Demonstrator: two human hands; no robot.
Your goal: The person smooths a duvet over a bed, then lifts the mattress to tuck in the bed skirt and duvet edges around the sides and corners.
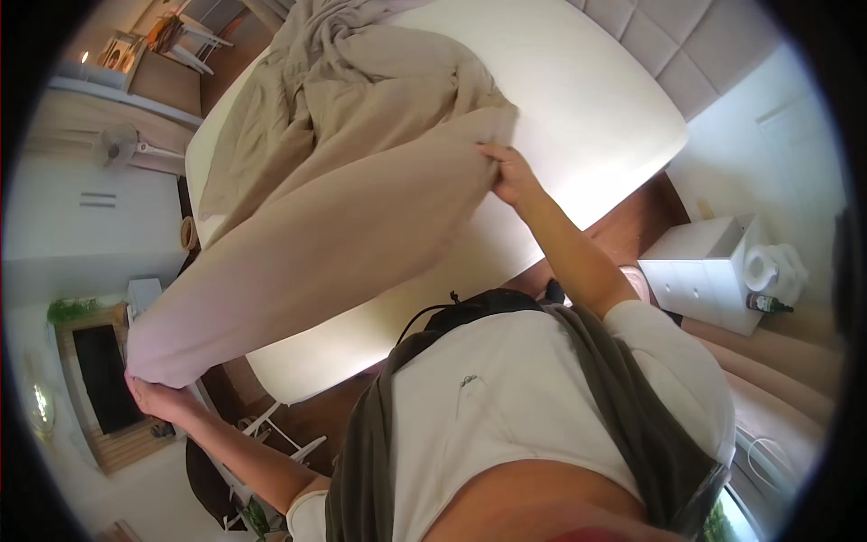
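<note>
A large beige sheet (343,217) is stretched between my two hands above a white mattress (578,99). My left hand (155,397) grips one corner of the sheet at the lower left, off the side of the bed. My right hand (510,173) pinches the sheet's other edge over the middle of the mattress. The rest of the sheet lies crumpled toward the far end of the bed.
A padded grey headboard (686,45) runs along the upper right. A white nightstand (709,266) with a paper roll and a small dark bottle stands at the right. A dark screen on a wooden unit (104,375) sits at the left, a fan (117,144) farther back.
</note>
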